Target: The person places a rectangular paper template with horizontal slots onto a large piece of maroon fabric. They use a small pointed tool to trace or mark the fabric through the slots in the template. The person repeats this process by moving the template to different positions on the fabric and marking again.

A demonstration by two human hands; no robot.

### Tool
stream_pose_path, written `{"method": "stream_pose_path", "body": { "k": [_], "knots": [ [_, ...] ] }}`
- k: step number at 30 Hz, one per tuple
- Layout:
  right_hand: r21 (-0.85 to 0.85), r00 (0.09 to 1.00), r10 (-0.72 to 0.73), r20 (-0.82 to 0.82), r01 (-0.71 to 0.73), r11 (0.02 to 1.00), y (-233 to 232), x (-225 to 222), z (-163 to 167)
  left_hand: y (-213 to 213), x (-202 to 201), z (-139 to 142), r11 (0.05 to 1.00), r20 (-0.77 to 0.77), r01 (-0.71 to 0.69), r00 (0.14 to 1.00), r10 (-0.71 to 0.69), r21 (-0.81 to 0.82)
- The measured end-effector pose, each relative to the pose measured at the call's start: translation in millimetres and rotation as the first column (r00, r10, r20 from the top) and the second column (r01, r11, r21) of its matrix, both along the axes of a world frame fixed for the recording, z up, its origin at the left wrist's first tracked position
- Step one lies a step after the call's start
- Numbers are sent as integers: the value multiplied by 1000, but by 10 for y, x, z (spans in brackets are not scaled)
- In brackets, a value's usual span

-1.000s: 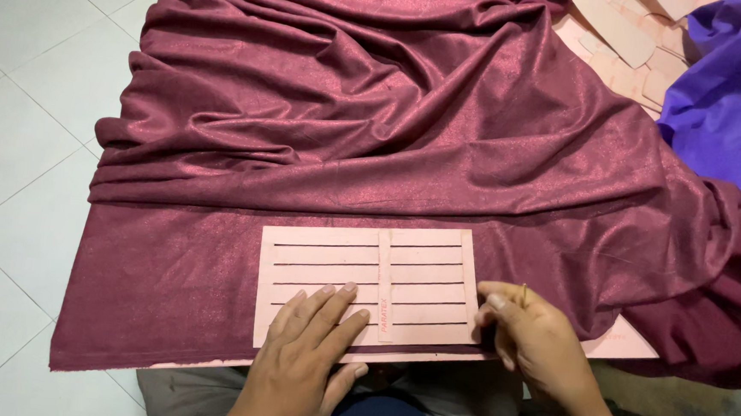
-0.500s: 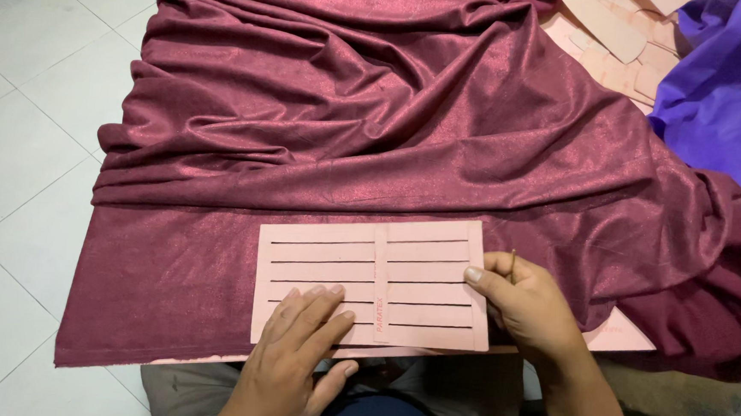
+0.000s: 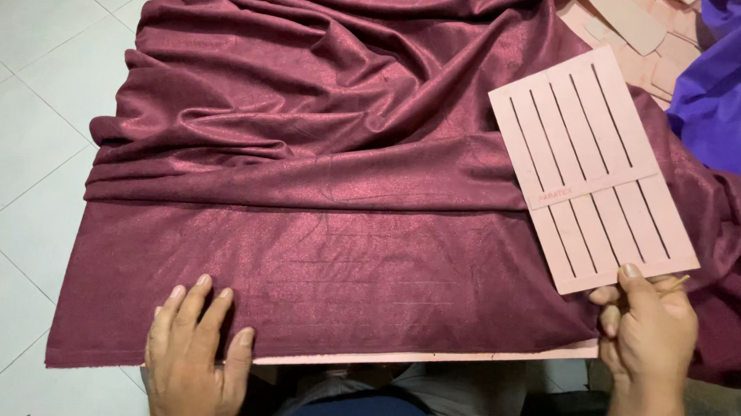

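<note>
A dark maroon cloth lies spread and folded over a pink board whose near edge shows beneath it. My left hand rests flat on the cloth's near left part, fingers apart. Over at the right, my right hand pinches the bottom edge of a pink slotted card template and holds it lifted and tilted above the cloth. A thin yellowish stick also pokes out of that hand. Faint marked lines show on the flat near part of the cloth.
Purple fabric lies at the far right. Several pink card pieces are stacked at the top right. White floor tiles run along the left. My lap shows below the board's edge.
The slotted template left the near middle of the cloth: my right hand lifted it up and to the right. My left hand slid left off it onto the bare cloth.
</note>
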State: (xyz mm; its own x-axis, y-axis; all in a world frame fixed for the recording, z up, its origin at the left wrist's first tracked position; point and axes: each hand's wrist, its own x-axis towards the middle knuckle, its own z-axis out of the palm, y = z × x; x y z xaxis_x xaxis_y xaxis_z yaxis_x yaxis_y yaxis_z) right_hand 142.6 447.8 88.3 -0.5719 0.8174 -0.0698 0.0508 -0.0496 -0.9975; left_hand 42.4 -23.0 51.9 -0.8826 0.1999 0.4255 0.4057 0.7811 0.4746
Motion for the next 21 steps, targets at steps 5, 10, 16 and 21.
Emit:
{"method": "stream_pose_path", "body": {
  "k": [5,10,16,21],
  "knots": [
    [-19,999,2,37,-1,1000,221,33,-85,-128,-32,-50,983,40,-41,998,49,-179],
    [25,997,-18,69,17,1000,240,68,-97,-96,-48,-9,988,12,-33,999,35,-153],
    [110,967,44,249,-73,991,507,195,-319,-109,-78,206,992,57,-18,998,25,-127],
    [33,974,43,223,-52,998,897,283,-897,-120,-103,287,998,60,2,998,2,-64]
  ]
}}
